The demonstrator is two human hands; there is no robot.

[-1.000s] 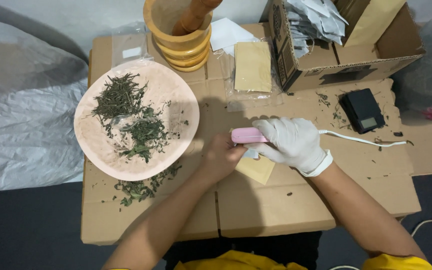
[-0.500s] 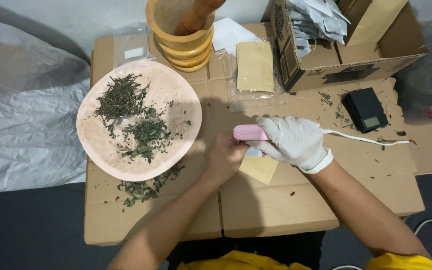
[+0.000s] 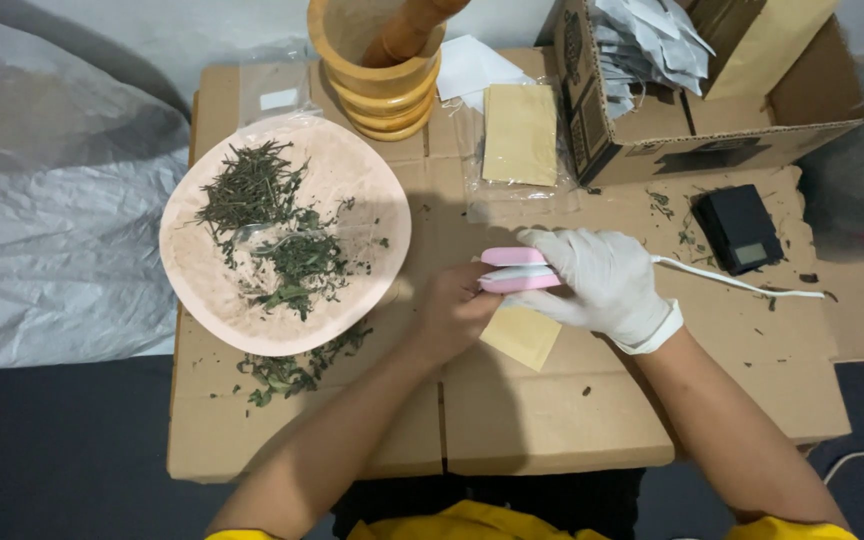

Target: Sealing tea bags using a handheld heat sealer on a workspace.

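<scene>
Two hands meet mid-table: our bare left hand (image 3: 455, 310) pinches the small tan paper sachet (image 3: 520, 336) lying on the cardboard tabletop (image 3: 552, 420); our white-gloved right hand (image 3: 602, 282) grips the pink corded handheld sealer (image 3: 514, 270), slightly parted. Beyond, a pink round plate (image 3: 352, 180) of dried green herbs (image 3: 272, 225), a wooden mortar (image 3: 377, 75).

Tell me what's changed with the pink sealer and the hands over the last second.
The pink sealer in the gloved right hand has opened: its two halves, closed earlier, now stand apart. The bare left hand stays beside it by the tan pouch. The plate of herbs is unchanged.
</scene>
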